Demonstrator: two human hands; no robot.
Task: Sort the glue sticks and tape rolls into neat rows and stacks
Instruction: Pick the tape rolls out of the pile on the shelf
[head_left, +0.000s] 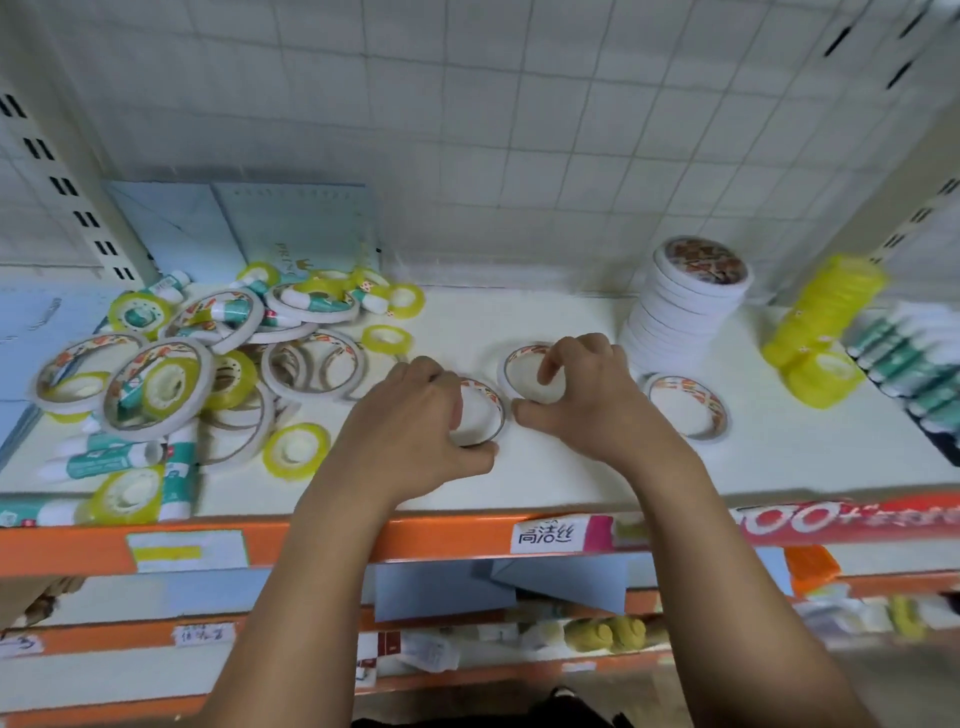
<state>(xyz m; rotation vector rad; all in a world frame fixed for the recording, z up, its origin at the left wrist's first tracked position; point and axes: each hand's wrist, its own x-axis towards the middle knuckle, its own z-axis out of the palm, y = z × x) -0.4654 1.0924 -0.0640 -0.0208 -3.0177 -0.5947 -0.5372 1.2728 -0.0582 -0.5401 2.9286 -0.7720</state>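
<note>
While our left hand (415, 415) curls round one white, red-patterned tape ring (497, 410), thumb at its near rim, our right hand (587, 400) pinches a second ring (511, 364) just beside it, forefinger inside, thumb outside. Both lie flat at the middle of the shelf (571, 478). A third ring (714, 410) lies to the right before the white stack (685, 312); yellow rolls (821, 322) and glue sticks (904, 358) sit further right. The jumbled pile (182, 364) crowds the left. Bare shelf runs between our hands and the orange edge (322, 540).

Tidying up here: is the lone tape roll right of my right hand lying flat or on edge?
Flat: the tape roll shows its open ring upward.
</note>
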